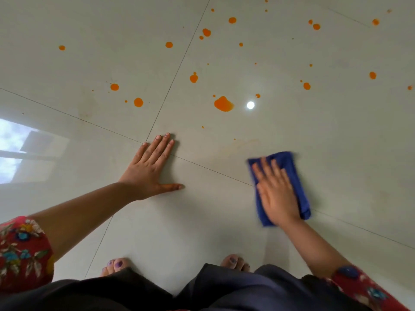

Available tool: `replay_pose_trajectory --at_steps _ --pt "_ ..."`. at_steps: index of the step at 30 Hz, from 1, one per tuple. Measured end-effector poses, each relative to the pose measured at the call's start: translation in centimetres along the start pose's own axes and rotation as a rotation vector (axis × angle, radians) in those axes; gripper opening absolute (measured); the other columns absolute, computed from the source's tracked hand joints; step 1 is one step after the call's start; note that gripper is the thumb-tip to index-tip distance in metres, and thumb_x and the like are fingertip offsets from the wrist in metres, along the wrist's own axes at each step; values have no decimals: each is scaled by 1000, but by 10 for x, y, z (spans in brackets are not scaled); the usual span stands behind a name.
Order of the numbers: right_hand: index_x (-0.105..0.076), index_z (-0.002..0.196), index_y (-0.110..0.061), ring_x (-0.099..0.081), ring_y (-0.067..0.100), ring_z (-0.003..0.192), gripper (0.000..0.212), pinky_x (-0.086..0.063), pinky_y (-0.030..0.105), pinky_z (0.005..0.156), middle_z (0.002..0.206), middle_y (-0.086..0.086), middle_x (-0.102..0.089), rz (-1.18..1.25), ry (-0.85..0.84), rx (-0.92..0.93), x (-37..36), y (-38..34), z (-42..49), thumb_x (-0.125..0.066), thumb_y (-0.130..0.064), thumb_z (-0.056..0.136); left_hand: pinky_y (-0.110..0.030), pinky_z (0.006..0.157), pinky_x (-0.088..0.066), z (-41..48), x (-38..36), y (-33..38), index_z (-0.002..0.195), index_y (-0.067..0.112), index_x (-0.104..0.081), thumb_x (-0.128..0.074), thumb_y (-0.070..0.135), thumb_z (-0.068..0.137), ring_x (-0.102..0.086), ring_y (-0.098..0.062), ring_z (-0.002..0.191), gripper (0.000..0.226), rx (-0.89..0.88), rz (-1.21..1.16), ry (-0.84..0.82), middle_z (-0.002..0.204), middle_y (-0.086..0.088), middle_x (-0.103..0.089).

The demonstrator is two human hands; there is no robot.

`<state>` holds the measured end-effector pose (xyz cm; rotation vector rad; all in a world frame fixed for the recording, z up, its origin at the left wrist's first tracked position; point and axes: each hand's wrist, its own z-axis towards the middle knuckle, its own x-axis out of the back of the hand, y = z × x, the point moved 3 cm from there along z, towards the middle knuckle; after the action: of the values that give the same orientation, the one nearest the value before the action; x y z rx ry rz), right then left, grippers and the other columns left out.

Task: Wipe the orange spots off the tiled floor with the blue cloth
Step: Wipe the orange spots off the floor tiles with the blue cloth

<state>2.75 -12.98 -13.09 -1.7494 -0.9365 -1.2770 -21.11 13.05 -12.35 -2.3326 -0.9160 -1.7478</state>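
Wiping: cloth (288,160) is pressed by flat right hand (277,194).
Left hand (148,169): spread flat left of cloth, empty.
Cloth: likely soft, light; best pressed at middle.

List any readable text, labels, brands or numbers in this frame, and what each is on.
None can be read.
Blue cloth under the right hand: no tag or print shows.
Tiled floor: only orange spots, grout lines and reflections.
Sleeves: floral pattern, no lettering.
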Motion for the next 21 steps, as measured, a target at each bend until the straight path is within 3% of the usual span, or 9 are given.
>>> replay_pose_trajectory --at_steps 2,4,7,9,11,15,17,19,21 --pt "-26 152 -21 -22 28 146 55 -23 47 116 159 3 -23 27 85 -239 12 20 42 -23 -32 99 -35 119 7 0 0 0 152 20 14 -27 92 71 17 -14 147 116 -3 9 2 160 4 18" --pt "-30 151 -18 -24 30 146 55 -24 48 116 159 6 -27 52 118 -286 21 3 85 -23 -33 98 -34 118 9 0 0 0 152 21 14 -28 92 71 16 -14 148 116 -3 3 5 161 4 17" --pt "-28 152 -20 -23 29 146 55 -24 46 116 159 4 -26 0 86 -8 12 -46 92 -25 -31 98 -34 119 9 0 1 1 152 22 13 -30 91 71 14 -15 148 116 -6 -14 11 161 4 15" --pt "-22 153 -25 -15 23 149 54 -16 40 120 161 -1 -19 -50 0 227 0 -59 51 -27 -31 100 -33 119 9 -1 0 0 152 22 13 -31 91 71 14 -15 148 116 -8 -20 16 161 5 15" --pt "-20 153 -29 -11 19 149 53 -12 38 120 161 -5 -15 -17 -29 280 -1 -35 23 -29 -31 101 -33 118 10 -1 0 -1 152 22 13 -32 91 71 15 -14 148 116 -10 -20 18 161 5 16" --pt "-21 153 -25 -18 24 148 54 -24 47 116 160 -2 -18 8 87 -187 17 24 62 -21 -34 99 -34 118 7 0 2 -3 153 21 10 -28 90 73 15 -13 147 112 -38 -16 20 161 5 16" --pt "-30 151 -19 -24 30 146 58 -28 50 114 159 4 -25 39 108 -272 25 2 101 -20 -35 97 -36 118 4 1 2 -4 153 21 8 -23 89 76 15 -12 147 107 -40 -18 21 161 6 15" --pt "-35 149 -17 -31 33 143 57 -33 51 111 156 7 -32 25 131 -128 23 -48 121 -25 -33 95 -36 119 3 1 3 -5 153 23 8 -21 87 78 15 -11 147 103 -29 -25 39 161 7 15" --pt "-29 151 -21 -26 28 146 55 -29 47 114 158 2 -29 -42 77 143 7 -89 101 -29 -33 98 -35 119 3 0 3 -5 154 24 7 -20 87 79 13 -11 148 101 -29 -31 36 161 8 14"
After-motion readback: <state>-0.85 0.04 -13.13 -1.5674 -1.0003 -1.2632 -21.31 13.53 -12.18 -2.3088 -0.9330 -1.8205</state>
